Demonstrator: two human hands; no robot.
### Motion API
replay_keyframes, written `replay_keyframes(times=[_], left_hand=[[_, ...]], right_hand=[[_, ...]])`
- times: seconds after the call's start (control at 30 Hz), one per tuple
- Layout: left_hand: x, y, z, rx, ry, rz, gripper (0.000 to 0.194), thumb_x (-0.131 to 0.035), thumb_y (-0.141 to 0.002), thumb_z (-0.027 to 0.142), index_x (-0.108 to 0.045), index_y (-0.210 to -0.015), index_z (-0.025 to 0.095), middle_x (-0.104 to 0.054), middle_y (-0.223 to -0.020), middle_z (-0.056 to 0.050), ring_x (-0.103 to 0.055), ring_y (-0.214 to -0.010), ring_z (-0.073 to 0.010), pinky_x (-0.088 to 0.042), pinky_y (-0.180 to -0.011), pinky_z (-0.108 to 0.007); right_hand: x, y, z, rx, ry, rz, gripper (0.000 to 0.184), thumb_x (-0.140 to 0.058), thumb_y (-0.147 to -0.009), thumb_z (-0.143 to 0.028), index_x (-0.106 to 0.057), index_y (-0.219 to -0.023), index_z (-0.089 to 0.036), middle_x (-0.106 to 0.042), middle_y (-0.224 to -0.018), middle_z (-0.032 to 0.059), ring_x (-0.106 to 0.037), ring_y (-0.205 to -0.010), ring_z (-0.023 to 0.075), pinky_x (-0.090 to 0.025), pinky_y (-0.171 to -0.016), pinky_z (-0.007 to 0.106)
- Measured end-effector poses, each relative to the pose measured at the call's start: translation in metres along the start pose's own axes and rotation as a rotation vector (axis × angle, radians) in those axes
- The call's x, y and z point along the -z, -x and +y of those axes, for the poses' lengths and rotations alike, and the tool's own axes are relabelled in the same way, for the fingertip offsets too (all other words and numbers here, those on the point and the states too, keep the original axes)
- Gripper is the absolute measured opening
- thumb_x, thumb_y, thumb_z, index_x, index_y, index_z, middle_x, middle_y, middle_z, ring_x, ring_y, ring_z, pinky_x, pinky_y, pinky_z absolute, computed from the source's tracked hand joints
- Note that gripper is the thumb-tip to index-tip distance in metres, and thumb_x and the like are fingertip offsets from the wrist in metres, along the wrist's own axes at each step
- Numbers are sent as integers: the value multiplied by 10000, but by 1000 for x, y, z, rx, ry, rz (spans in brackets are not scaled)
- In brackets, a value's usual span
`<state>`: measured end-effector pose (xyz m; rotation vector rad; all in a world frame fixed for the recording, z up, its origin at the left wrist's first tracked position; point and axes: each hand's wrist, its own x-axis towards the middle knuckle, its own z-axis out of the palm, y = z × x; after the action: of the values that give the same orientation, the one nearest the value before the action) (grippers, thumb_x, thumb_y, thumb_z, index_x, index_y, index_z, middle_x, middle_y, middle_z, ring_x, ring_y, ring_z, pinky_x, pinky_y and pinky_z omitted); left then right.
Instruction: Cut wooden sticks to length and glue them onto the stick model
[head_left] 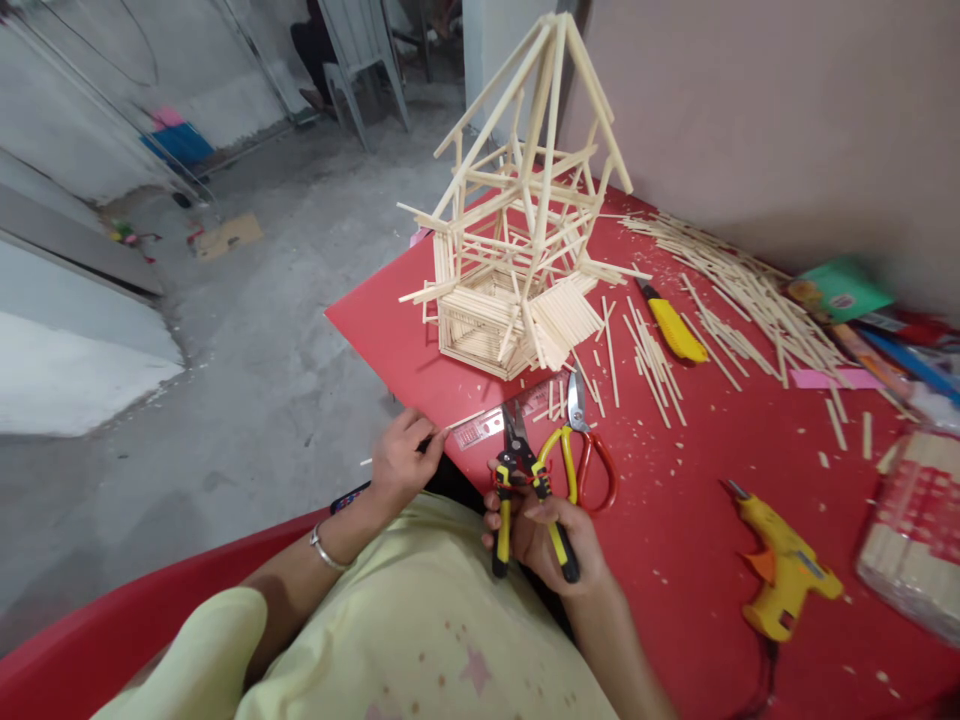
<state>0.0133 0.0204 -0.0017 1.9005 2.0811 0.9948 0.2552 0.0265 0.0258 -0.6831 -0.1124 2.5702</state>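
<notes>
My left hand (409,456) pinches the end of a thin wooden stick (463,422) at the table's near edge, beside a clear ruler (481,429). In my right hand (559,535) are wire-stripping pliers (517,455) with black and yellow handles, their jaws parted and pointing away from me near the ruler. Red and yellow scissors (576,445) lie just right of the pliers. Behind them stands a model house frame (525,250) built of wooden sticks, with a pointed open roof and a slatted panel at its lower right.
On the red table (675,560) lie a yellow glue gun (787,575), a yellow cutter knife (673,322), a pile of sticks (739,285) and scattered offcuts. A plastic-wrapped stick bundle (919,530) sits at the right edge. The wall (750,120) rises behind; a chair (364,60) stands far off.
</notes>
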Motion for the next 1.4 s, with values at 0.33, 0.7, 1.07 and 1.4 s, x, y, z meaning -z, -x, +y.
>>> replay_keyframes(times=[0.33, 0.7, 1.07, 1.4], left_hand=[[1, 0, 4, 4, -14, -5, 242, -595, -937, 296, -622, -715, 204, -583, -760, -26, -564, -702, -152, -417, -627, -276], [2, 0, 6, 21, 12, -7, 250, -582, -938, 304, -620, -712, 204, -575, -757, -27, -563, -706, -155, -423, -634, -275], [2, 0, 4, 41, 57, 7, 222, -615, -918, 308, -650, -727, 200, -603, -764, -32, -573, -705, -154, -449, -646, -278], [5, -30, 54, 197, 598, 6, 223, -737, -845, 323, -668, -682, 188, -610, -705, -9, -564, -665, -131, -442, -611, -260]], right_hand=[[-5, 1, -2, -21, 17, 32, 314, -625, -614, -273, -636, -926, -239, -705, -846, 71, -652, -831, 262, -533, -769, 445], [-8, 2, -3, -4, 171, 88, 333, -598, -614, -358, -615, -932, -265, -707, -914, 82, -647, -897, 294, -523, -798, 481], [-8, 4, -2, 17, 165, 74, 295, -573, -631, -341, -627, -909, -260, -710, -951, 99, -656, -943, 305, -533, -829, 504], [-13, 72, 8, 148, 746, 329, 562, -659, -686, -277, -645, -1246, -232, -705, -1141, 90, -635, -1071, 319, -482, -948, 485]])
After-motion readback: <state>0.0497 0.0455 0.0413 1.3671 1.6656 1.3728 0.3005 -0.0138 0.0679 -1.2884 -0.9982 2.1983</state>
